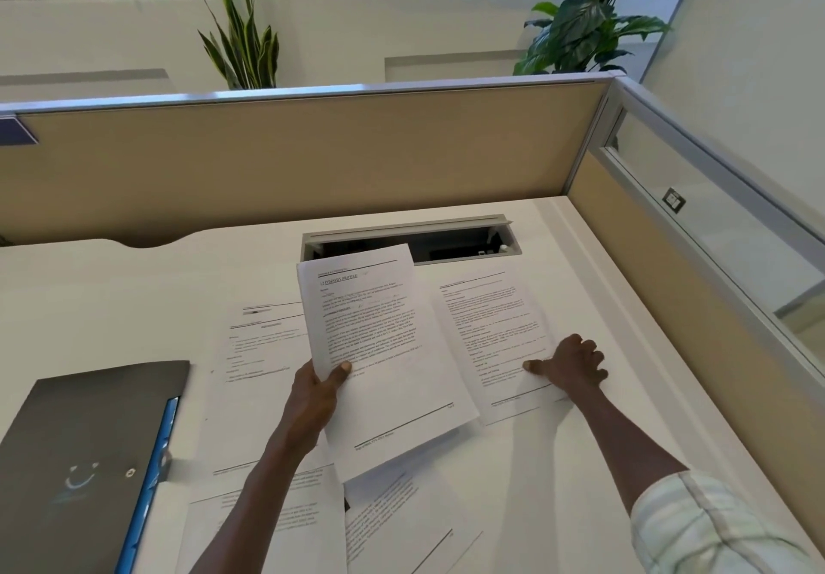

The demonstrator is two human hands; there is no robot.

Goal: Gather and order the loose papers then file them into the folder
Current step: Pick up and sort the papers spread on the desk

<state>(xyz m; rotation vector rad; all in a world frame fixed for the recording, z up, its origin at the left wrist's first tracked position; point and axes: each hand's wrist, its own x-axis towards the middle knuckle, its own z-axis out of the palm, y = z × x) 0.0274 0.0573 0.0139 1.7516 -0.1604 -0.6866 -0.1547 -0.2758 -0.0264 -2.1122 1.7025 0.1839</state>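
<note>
My left hand (319, 395) holds a thin stack of printed sheets (384, 350) lifted off the white desk (111, 296), thumb on top of its left edge. My right hand (573, 363) rests on another printed sheet (495, 328) lying flat to the right, thumb pressed on the page and fingers curled at its right edge. More loose sheets lie on the desk: one at the centre left (263, 341) and several near the front edge (268, 524). A closed dark grey folder (85, 462) with a blue spine lies at the front left.
An open cable hatch (446, 238) is set in the desk behind the papers. Tan partition walls (290, 162) close off the back and the right side. Two potted plants stand behind the partition.
</note>
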